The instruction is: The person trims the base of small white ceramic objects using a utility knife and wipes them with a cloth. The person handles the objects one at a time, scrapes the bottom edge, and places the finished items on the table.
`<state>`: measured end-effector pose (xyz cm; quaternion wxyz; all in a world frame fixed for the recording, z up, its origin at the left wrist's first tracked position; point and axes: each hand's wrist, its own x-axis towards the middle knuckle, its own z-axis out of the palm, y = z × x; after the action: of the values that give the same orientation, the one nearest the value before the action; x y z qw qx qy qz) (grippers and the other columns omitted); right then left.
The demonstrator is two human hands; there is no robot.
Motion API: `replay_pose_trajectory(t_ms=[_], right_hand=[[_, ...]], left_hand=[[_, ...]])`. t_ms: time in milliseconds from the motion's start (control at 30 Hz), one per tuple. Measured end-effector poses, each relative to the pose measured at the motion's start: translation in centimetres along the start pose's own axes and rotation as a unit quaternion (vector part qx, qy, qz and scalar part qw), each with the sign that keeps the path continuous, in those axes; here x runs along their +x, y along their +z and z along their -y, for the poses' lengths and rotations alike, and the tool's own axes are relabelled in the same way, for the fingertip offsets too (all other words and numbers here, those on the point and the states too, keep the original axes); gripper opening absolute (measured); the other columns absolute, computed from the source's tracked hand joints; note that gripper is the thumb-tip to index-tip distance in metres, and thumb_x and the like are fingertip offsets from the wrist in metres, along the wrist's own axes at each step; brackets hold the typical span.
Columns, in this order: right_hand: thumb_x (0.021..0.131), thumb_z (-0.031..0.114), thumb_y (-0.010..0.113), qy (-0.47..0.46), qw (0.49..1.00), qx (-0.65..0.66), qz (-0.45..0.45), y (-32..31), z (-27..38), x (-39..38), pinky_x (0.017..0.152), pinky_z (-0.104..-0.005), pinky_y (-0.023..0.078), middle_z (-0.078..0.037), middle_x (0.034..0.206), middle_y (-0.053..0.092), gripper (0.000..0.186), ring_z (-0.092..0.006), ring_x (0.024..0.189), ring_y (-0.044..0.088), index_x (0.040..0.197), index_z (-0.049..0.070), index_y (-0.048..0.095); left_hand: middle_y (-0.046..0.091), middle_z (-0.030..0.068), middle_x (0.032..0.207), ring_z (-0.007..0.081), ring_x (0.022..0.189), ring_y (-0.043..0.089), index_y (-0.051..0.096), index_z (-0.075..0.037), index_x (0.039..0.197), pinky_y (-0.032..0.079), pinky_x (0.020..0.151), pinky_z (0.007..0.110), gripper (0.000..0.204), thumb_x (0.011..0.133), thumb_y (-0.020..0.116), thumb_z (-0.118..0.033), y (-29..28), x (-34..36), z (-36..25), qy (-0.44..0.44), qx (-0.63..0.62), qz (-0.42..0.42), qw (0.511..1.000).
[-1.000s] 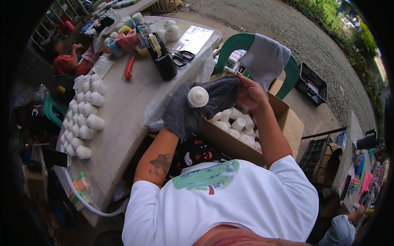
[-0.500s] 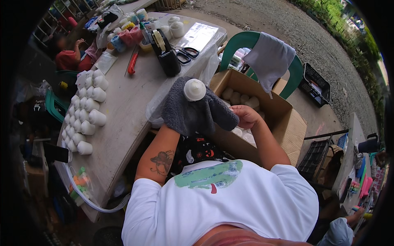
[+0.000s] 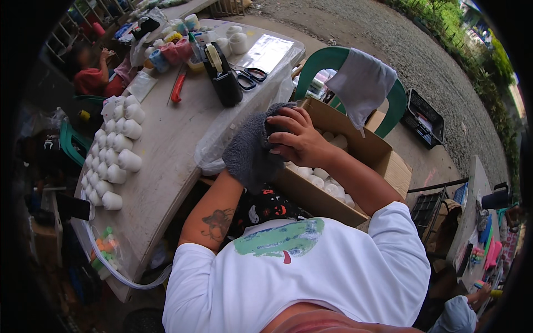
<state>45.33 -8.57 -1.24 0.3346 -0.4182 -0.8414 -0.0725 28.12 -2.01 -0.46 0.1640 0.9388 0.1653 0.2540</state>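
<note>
A dark grey towel [image 3: 247,147] is bunched over my left hand, which it hides; only the forearm shows below. The towel is held up in the air between the table and the cardboard box, so my left hand grips it from beneath. My right hand [image 3: 291,133] curls its fingers over the towel's upper right side, pressing on it. The white rounded piece seen in the towel earlier is now covered by hand and cloth. Just right of my hands stands the open cardboard box [image 3: 397,173], with several white rounded pieces [image 3: 333,190] inside.
Rows of white cup-shaped pieces [image 3: 130,160] stand on the table [image 3: 161,161]'s left side. Farther back are a red-handled cutter [image 3: 178,89], a black tape dispenser [image 3: 225,83] and scissors [image 3: 252,76]. A green chair [image 3: 309,69] with a grey cloth stands behind the box. Another person sits far left.
My right hand has moved left and up from the towel's hanging corner and closed over the towel, covering the white piece. The towel is folded up around it.
</note>
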Motion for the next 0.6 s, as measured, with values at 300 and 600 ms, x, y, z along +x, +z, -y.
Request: replay_pose_trajectory(t_ms=[300,600], right_hand=[[0.079,0.011,0.071,0.065,0.98,0.115,-0.151,4.4,0.8,-0.1,0.103,-0.0422,0.039,-0.019,0.132,0.046,0.037,-0.0385,0.126,0.044,0.115,0.013,0.064],[0.102,0.022,0.043,0.499,0.601,0.534,-0.323,6.1,-2.3,-4.1,0.074,-0.0246,0.045,-0.001,0.086,0.059,0.023,-0.009,0.077,0.053,0.097,0.004,0.057]], left_hand=[[0.043,0.017,0.136,0.029,0.129,0.043,0.04,-0.007,0.136,0.032,0.11,0.038,0.051,0.092,0.05,-0.03,7.0,-1.4,5.3,-0.044,-0.046,0.011,0.998],[0.064,0.016,0.096,0.034,0.093,0.062,0.06,-0.005,0.102,0.048,0.083,0.042,0.036,0.074,0.069,-0.026,-1.0,0.1,-1.7,-0.132,-0.181,-0.116,0.968]])
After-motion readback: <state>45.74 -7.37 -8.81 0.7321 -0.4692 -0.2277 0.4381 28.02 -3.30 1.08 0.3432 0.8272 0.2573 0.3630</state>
